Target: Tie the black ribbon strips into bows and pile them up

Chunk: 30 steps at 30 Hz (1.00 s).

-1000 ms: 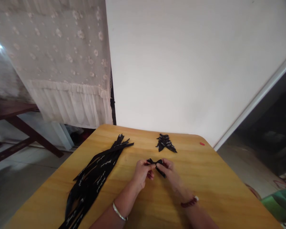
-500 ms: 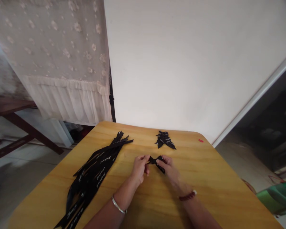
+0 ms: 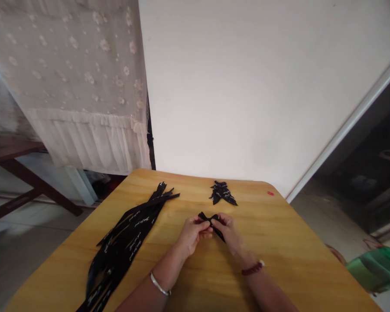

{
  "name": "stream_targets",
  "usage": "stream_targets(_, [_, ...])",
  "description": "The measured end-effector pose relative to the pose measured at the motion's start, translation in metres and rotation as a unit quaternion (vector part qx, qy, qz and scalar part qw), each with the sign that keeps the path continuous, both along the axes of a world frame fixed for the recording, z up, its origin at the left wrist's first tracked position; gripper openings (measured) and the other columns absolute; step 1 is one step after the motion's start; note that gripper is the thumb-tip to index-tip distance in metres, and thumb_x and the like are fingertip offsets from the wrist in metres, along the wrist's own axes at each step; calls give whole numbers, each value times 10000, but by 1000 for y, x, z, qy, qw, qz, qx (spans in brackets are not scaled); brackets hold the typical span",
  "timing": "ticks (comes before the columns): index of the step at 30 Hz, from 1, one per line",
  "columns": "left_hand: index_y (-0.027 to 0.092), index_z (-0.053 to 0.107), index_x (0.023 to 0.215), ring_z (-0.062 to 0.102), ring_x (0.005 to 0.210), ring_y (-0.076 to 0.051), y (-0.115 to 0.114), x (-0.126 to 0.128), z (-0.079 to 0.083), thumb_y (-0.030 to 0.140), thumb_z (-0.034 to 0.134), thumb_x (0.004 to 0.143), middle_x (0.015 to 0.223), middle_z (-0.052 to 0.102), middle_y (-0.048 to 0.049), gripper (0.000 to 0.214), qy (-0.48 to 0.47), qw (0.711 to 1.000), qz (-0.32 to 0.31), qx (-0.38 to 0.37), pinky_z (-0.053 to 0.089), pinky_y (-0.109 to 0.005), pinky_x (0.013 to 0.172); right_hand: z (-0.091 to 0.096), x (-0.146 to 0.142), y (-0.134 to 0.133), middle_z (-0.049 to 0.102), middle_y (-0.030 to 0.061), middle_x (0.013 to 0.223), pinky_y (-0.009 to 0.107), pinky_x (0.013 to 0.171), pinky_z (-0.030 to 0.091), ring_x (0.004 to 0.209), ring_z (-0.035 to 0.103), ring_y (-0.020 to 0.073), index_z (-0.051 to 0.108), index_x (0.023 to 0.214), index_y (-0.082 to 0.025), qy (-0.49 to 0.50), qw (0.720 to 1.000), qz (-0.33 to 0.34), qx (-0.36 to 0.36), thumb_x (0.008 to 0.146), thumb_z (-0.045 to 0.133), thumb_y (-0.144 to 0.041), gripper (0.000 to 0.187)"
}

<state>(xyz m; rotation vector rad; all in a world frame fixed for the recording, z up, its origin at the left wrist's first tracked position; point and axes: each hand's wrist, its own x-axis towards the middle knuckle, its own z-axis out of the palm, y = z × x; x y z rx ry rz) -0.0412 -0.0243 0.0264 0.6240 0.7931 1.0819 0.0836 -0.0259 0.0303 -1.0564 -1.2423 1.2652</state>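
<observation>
My left hand (image 3: 192,234) and my right hand (image 3: 229,232) meet over the middle of a wooden table (image 3: 289,260), both pinched on a small piece of black ribbon (image 3: 207,218) folded into a bow shape. One tail of the ribbon hangs down between my hands. A silver bangle is on my left wrist, a dark red bead bracelet on my right. A long bundle of black ribbon strips with white lettering (image 3: 130,234) lies to the left of my hands.
A small heap of folded black ribbon bows (image 3: 222,193) lies near the table's far edge. A tiny red object (image 3: 271,193) rests at the far right corner. A white wall and a lace curtain (image 3: 78,86) stand behind the table.
My fingers have drawn closer together on the ribbon bow, pinching its centre. The view has shifted slightly; the ribbon piles have not moved.
</observation>
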Motion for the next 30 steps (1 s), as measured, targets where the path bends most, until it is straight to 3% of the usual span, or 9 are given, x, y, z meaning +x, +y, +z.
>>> stream_targets(5, [98, 529, 583, 495, 400, -71, 1, 1, -3, 134, 660, 516, 470, 537, 11, 151, 18, 999, 51, 5, 455, -200, 400, -4, -6, -1, 533, -24, 546, 218, 492, 349, 507, 462, 100, 534, 616, -151, -10, 1000, 14, 4, 635, 588, -264, 126])
stream_targets(11, [116, 496, 598, 435, 281, -61, 4, -5, 1, 134, 643, 528, 401, 494, 50, 163, 58, 993, 100, -4, 276, -136, 227, -2, -3, 1, 541, -34, 579, 219, 508, 359, 543, 490, 108, 547, 690, -164, -67, 997, 33, 13, 581, 595, -168, 120])
stream_targets(13, [114, 501, 627, 475, 307, -72, 5, -7, 3, 111, 635, 544, 433, 526, 38, 158, 48, 994, 99, -16, 315, -138, 248, 1, 0, 2, 552, -28, 600, 221, 513, 366, 554, 500, 111, 554, 705, -164, -67, 997, 42, 10, 570, 602, -160, 143])
stream_targets(18, [94, 530, 703, 620, 627, -166, 4, -7, 6, 59, 603, 598, 704, 643, -88, 132, 8, 997, 59, -44, 486, -198, 478, 5, 6, 1, 607, 23, 737, 258, 619, 403, 668, 546, 139, 572, 795, -161, -8, 998, 67, 1, 609, 609, -209, 195])
stream_targets(22, [71, 557, 694, 620, 654, -171, 4, -8, 6, 38, 577, 625, 726, 649, -111, 79, 0, 999, 39, -32, 498, -205, 534, 6, 6, 0, 613, 25, 711, 272, 637, 407, 664, 551, 148, 589, 737, -165, 14, 1000, 24, -8, 609, 625, -294, 185])
stream_targets(27, [84, 546, 701, 620, 590, -166, 5, -8, 5, 60, 551, 656, 676, 651, -98, 51, 9, 998, 40, -41, 472, -185, 436, 6, 4, 0, 608, 25, 638, 248, 559, 402, 626, 550, 151, 594, 657, -163, 3, 1000, -7, -19, 634, 585, -407, 246])
stream_targets(30, [86, 547, 689, 622, 649, -174, 4, -7, 5, 49, 553, 648, 696, 653, -99, 55, 2, 999, 35, -26, 492, -205, 517, 5, 5, 0, 605, 24, 626, 240, 537, 396, 609, 547, 146, 600, 653, -163, -13, 1000, -14, -13, 653, 554, -436, 277])
